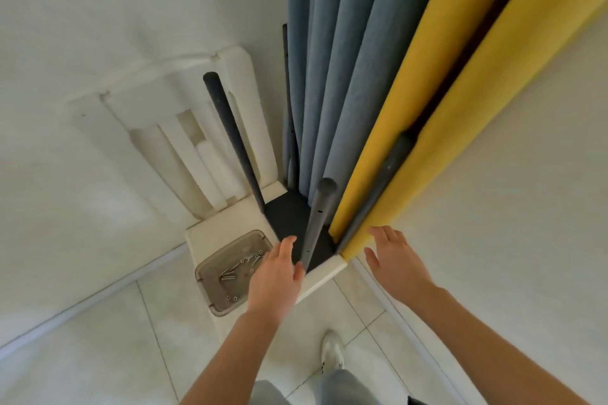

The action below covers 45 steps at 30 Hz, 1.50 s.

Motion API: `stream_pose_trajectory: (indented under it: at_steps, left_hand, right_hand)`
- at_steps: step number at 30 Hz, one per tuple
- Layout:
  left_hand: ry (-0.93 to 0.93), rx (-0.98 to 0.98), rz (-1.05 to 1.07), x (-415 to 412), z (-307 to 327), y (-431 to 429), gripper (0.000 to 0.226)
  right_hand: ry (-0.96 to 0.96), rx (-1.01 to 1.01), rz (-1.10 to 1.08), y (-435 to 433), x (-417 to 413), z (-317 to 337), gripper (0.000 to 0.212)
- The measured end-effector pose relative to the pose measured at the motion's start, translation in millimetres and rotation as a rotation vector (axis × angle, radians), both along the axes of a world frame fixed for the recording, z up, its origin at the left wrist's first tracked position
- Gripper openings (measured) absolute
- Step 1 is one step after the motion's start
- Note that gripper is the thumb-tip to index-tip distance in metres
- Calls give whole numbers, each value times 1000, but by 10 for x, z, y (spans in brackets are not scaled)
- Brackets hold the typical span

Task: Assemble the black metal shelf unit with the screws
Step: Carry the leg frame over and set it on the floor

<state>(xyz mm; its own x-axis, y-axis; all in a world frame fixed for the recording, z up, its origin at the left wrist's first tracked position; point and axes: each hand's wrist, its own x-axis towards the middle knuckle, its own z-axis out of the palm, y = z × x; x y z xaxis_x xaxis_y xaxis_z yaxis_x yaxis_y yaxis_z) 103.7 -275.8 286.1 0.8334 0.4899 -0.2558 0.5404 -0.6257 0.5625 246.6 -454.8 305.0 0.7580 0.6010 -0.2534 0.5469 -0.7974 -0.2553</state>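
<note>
A black metal shelf board lies on the seat of a white chair, with several black poles standing up from its corners. The nearest pole rises between my two hands. My left hand hovers just left of that pole with straight fingers, holding nothing. On the pole's right, my right hand is spread open near the yellow curtain, also empty. A clear plastic tray with several silver screws sits on the chair seat, left of my left hand.
Blue curtains and yellow curtains hang right behind the shelf, and the far poles stand partly among their folds. White walls close in on the left and right. My shoe and legs stand on the white tiled floor below.
</note>
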Motion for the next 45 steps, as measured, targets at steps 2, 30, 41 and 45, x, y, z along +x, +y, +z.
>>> stream_pose_trajectory:
  at_steps: [2,30,41,45]
  left_hand:
    - [-6,-36,64,126,32,-111,54]
    - [-210,-495,633,672,10,-204,25]
    - [-360,-392,660,663,271,-137,27]
    - [-449,-390,687,680,441,7,33]
  right_hand:
    - [24,57,15,-6,172,2,44]
    - [409,451,-224,352,873,-154,30]
    - [501,701,-168,397,691,57,27]
    - [461,737,-159,587,665,251,22]
